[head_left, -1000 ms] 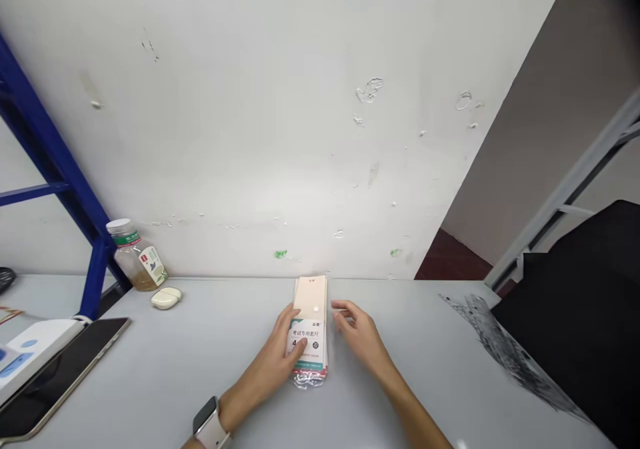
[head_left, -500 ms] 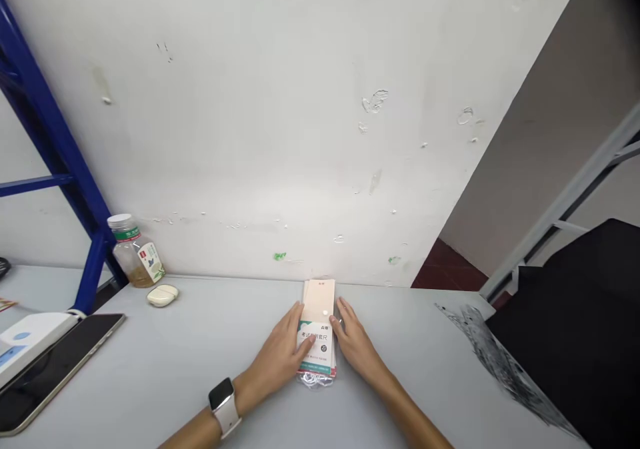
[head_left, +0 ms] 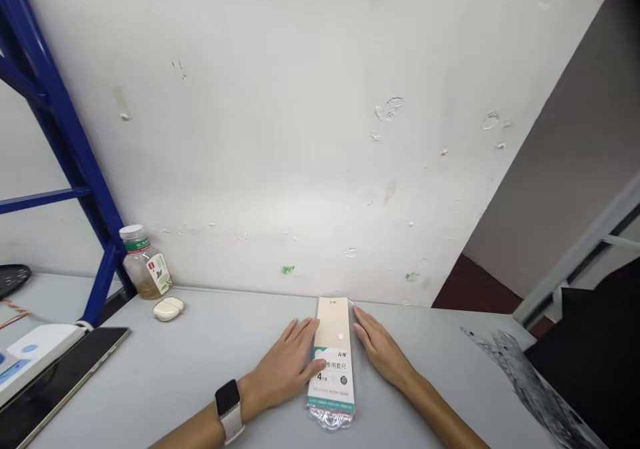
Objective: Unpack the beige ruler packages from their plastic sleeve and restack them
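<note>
**Ruler pack lying between my open hands**

The slim packaged ruler set [head_left: 333, 362] lay lengthwise on the pale grey desk [head_left: 200, 369], low in the frame and just right of centre, with its far end near the white wall [head_left: 280, 136]. My left hand [head_left: 285, 369], with a smartwatch [head_left: 229, 402] on the wrist, lay open beside the pack, its thumb [head_left: 318, 368] resting across the printed label. My right hand [head_left: 383, 352] lay open on the other side, its fingertips [head_left: 358, 316] at the long right edge. The hands were apart, and neither had closed around the pack.

It looked light and fairly stiff, a card-backed pack, but the crimped clear plastic tail [head_left: 330, 420] at the near end looked soft and slick. I judged the long edges at mid-length the surest place to hold, and the tail a poor one. Lying flat on that smooth top, it seemed likely to slide before it lifted.

The desk's far edge ran just behind the pack. Leftward, a long stretch of desktop reached the cream oval case [head_left: 168, 309] and the jar of amber contents [head_left: 145, 267], with a dark tablet [head_left: 65, 382] at lower left. Rightward, the desktop reached the black object [head_left: 585, 369].
</note>
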{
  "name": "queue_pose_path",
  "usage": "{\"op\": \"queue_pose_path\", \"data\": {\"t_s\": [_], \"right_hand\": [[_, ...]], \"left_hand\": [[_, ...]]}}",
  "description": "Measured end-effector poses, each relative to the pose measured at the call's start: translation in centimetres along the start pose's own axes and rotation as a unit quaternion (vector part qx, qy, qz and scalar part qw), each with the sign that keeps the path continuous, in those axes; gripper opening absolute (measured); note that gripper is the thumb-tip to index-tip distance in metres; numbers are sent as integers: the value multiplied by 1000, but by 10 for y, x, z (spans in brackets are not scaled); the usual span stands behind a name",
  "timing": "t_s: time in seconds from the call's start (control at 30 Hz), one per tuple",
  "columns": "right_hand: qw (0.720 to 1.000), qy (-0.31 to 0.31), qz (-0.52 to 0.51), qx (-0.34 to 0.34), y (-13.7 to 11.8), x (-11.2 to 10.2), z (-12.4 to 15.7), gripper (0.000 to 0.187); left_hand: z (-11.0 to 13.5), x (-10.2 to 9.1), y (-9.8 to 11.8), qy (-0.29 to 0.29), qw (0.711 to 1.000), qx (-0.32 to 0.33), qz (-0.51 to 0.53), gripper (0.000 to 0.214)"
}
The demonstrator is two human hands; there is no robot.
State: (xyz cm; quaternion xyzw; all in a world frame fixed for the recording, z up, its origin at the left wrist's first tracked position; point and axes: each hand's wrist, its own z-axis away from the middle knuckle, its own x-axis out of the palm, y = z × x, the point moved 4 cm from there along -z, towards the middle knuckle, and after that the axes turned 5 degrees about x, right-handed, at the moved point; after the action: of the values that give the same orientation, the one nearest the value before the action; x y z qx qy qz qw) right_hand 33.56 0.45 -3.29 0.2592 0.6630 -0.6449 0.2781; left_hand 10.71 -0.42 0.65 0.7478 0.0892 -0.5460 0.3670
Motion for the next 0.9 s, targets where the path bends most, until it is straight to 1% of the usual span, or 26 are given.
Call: {"op": "queue_pose_path", "data": {"t_s": [0.07, 0.13, 0.23, 0.3, 0.37, 0.43, 0.53, 0.73, 0.9], "right_hand": [[1000, 0, -6, 3, 1, -5, 1, 65], [1000, 7, 10, 7, 5, -13, 3, 66], [995, 12, 99, 0, 14, -24, 7, 65], [988, -7, 157, -6, 20, -27, 10, 66], [982, -32, 187, -9, 24, -25, 12, 68], [978, -46, 205, -4, 24, -23, 14, 70], [973, -51, 224, 9, 21, -21, 14, 71], [977, -58, 205, 7, 17, -22, 14, 73], [977, -62, 205, 11, 15, -23, 15, 74]], "left_hand": [[-1, -5, -7, 0, 1000, -3, -5, 64], [1, -13, -20, 3, 1000, 1, -26, 64], [8, -23, -42, -6, 997, -11, -74, 68], [15, -24, -54, -17, 995, -28, -99, 70], [20, -23, -61, -18, 993, -32, -111, 70], [23, -20, -62, -11, 993, -32, -116, 69], [22, -17, -61, -8, 992, -32, -119, 68], [22, -17, -61, -20, 992, -35, -119, 68], [23, -18, -61, -7, 993, -23, -116, 67]]}}
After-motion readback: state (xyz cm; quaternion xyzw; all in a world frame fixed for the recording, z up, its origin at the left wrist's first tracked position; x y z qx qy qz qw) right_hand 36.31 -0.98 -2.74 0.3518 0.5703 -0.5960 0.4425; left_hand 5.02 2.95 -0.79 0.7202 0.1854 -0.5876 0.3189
